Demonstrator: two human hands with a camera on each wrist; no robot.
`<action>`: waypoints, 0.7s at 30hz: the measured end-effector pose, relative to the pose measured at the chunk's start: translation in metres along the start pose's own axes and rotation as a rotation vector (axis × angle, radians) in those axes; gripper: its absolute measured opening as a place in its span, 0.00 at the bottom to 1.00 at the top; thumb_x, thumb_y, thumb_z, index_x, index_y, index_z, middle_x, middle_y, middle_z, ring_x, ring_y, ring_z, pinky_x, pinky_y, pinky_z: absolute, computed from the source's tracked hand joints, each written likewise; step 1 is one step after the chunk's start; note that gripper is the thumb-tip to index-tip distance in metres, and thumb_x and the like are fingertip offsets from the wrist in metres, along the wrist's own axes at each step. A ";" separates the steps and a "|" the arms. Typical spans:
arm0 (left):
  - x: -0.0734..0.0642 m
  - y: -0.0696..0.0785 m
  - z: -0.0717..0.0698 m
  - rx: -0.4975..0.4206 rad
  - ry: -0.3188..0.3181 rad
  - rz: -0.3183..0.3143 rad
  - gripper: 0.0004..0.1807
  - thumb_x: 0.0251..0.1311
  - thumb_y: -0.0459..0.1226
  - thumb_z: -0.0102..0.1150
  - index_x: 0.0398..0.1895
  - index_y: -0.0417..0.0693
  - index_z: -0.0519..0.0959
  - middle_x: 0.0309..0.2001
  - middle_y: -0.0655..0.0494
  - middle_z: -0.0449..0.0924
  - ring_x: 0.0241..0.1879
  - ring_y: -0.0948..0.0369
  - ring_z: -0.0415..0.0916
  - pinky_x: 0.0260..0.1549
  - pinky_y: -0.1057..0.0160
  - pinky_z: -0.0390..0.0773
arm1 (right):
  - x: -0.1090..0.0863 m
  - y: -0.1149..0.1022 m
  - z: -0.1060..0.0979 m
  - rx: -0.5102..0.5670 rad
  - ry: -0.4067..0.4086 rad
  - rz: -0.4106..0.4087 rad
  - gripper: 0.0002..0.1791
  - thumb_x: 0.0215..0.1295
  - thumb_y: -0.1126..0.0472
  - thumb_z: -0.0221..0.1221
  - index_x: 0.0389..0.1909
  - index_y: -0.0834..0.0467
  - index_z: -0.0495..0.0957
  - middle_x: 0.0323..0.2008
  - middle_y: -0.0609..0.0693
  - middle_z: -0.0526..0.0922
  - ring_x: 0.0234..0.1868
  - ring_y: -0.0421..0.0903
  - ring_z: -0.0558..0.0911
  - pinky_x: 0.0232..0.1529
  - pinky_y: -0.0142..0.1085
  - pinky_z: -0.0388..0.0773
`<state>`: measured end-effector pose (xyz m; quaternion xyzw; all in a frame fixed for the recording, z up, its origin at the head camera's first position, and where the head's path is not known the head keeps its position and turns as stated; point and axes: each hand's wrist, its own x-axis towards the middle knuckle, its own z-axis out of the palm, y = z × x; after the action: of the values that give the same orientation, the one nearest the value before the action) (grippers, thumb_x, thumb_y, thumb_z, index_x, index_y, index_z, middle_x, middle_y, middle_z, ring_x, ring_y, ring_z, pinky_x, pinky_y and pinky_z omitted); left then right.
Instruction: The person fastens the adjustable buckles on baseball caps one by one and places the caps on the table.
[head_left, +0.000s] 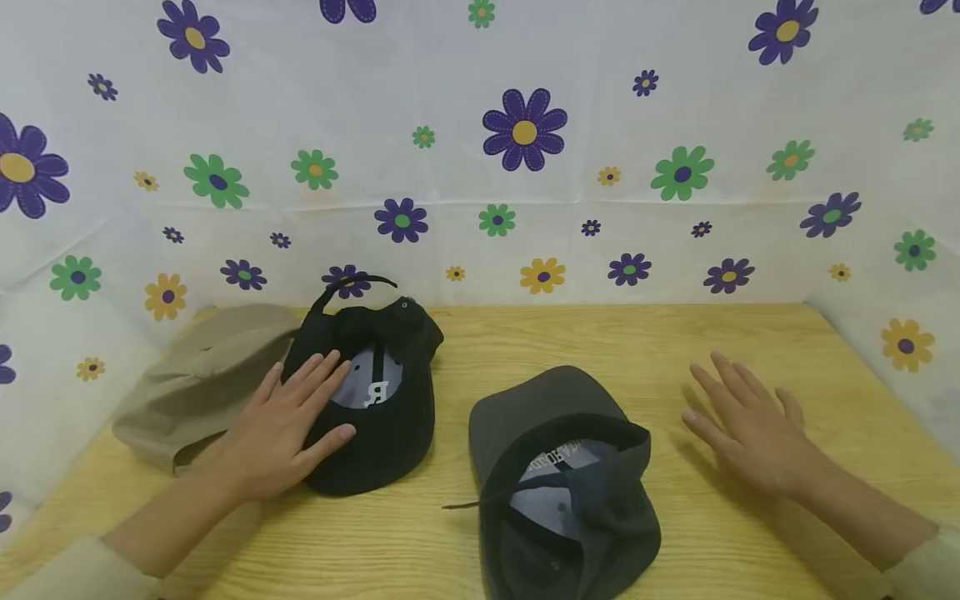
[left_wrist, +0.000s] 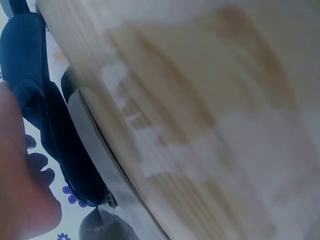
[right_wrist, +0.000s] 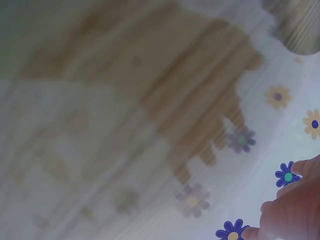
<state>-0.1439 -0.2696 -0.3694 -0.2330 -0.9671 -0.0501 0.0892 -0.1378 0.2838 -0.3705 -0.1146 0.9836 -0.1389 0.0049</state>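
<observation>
My left hand (head_left: 281, 433) is spread over the left side of a black baseball cap (head_left: 401, 442), fingers nearly straight; whether it touches the cap I cannot tell. The cap lies with its inside up, showing a pale lining panel and a white letter, its strap standing loose at the back. In the left wrist view, the left hand (left_wrist: 25, 195) is beside the dark cap (left_wrist: 55, 130). My right hand (head_left: 757, 429) is at the right with fingers extended, holding nothing. Nearest to it is a dark grey baseball cap (head_left: 525, 412), inside up, cut off by the lower edge.
A beige cap (head_left: 202, 367) lies at the left beside the black one, partly behind my left forearm. All three caps are on a wood-grain table (head_left: 720, 333). A white cloth (head_left: 450, 75) printed with flowers stands behind and along the sides.
</observation>
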 end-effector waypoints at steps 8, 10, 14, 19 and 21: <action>0.008 0.007 0.003 0.030 -0.010 0.031 0.43 0.69 0.60 0.46 0.80 0.53 0.49 0.80 0.48 0.46 0.78 0.47 0.46 0.75 0.43 0.33 | 0.001 -0.005 0.003 0.015 0.004 -0.005 0.41 0.75 0.36 0.42 0.79 0.55 0.50 0.80 0.62 0.42 0.78 0.67 0.46 0.61 0.78 0.37; 0.010 0.009 0.004 0.026 -0.018 0.039 0.43 0.69 0.60 0.46 0.81 0.53 0.49 0.80 0.50 0.45 0.79 0.47 0.46 0.76 0.44 0.31 | 0.001 -0.007 0.004 0.021 0.007 -0.013 0.40 0.75 0.36 0.42 0.79 0.55 0.50 0.80 0.62 0.42 0.78 0.67 0.46 0.61 0.78 0.37; 0.013 0.015 0.005 0.020 -0.027 0.045 0.43 0.69 0.61 0.46 0.81 0.53 0.48 0.81 0.52 0.43 0.79 0.48 0.45 0.76 0.46 0.29 | 0.002 -0.015 0.005 0.008 0.022 -0.044 0.40 0.74 0.36 0.44 0.79 0.54 0.51 0.80 0.61 0.43 0.78 0.66 0.47 0.61 0.77 0.37; 0.017 0.022 0.005 0.048 -0.008 0.083 0.43 0.69 0.61 0.46 0.80 0.52 0.49 0.80 0.50 0.45 0.79 0.49 0.45 0.76 0.46 0.30 | 0.002 -0.023 0.008 -0.046 0.065 -0.101 0.40 0.74 0.37 0.46 0.79 0.53 0.53 0.80 0.59 0.43 0.78 0.65 0.48 0.62 0.76 0.38; 0.019 0.025 0.005 0.061 0.003 0.099 0.43 0.69 0.61 0.46 0.80 0.52 0.49 0.80 0.49 0.47 0.79 0.49 0.46 0.76 0.46 0.31 | 0.001 -0.025 0.008 -0.055 0.073 -0.118 0.40 0.73 0.37 0.46 0.79 0.52 0.53 0.80 0.58 0.44 0.78 0.64 0.48 0.62 0.76 0.38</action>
<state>-0.1497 -0.2384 -0.3696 -0.2779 -0.9552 -0.0167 0.1003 -0.1333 0.2582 -0.3718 -0.1672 0.9782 -0.1158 -0.0424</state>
